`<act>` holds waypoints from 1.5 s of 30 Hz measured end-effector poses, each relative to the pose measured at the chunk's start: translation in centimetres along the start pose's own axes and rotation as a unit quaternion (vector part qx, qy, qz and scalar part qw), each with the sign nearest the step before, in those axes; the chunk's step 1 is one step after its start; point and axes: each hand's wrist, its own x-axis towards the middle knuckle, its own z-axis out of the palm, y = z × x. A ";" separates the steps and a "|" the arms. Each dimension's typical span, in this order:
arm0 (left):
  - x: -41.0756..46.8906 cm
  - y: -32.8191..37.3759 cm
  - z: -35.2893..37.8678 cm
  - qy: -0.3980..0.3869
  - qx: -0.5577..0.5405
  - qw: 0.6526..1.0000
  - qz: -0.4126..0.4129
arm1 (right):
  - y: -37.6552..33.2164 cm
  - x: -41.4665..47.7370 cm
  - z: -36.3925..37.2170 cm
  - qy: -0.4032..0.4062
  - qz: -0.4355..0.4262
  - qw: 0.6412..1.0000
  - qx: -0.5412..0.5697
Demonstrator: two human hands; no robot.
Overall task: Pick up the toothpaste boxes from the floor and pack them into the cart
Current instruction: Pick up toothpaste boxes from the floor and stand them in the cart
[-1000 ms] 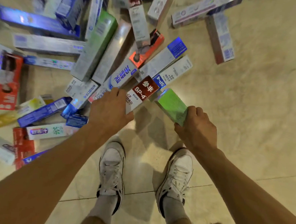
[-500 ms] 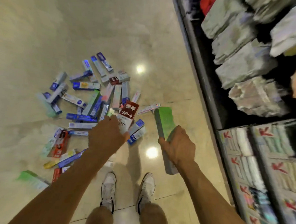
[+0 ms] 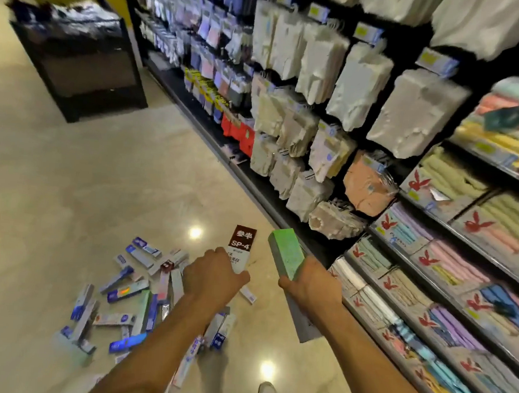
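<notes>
Head view, the only one I have. My left hand (image 3: 214, 274) is raised at waist level, its fingers (image 3: 241, 276) curled round the lower part of a brown-and-white box (image 3: 242, 245) that stands upright above the knuckles. My right hand (image 3: 310, 286) grips a green box (image 3: 288, 255) about its middle. That box is tilted, with the green end up and away from me and the grey end below the wrist. Both hands are full and both boxes are clear of the floor (image 3: 70, 184).

The pile of boxes (image 3: 130, 307) lies scattered on the floor below and to the left of my left arm, many of them overlapping. I count well over a dozen not yet lifted.

To my right runs a shelf (image 3: 475, 267) of packed towels. At far left stands a dark stand (image 3: 78, 63), and I cannot tell whether it is the cart.

Judgement: two boxes are picked up and none is seen packed. No cart interior shows, so I cannot confirm how much is loaded. Most of the job is left.
</notes>
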 end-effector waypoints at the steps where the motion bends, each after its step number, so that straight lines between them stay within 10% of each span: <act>1: -0.3 0.7 -0.7 0.000 0.011 1.000 0.023 | 0.7 -0.9 -0.8 0.011 0.021 1.000 0.009; 21: -23.1 28.7 9.2 -0.074 0.128 0.896 0.418 | 29.1 -32.8 -5.9 0.205 0.428 0.872 0.124; 45: -39.6 51.3 28.9 -0.070 0.167 0.868 0.463 | 61.5 -46.6 -3.4 0.135 0.562 0.811 0.092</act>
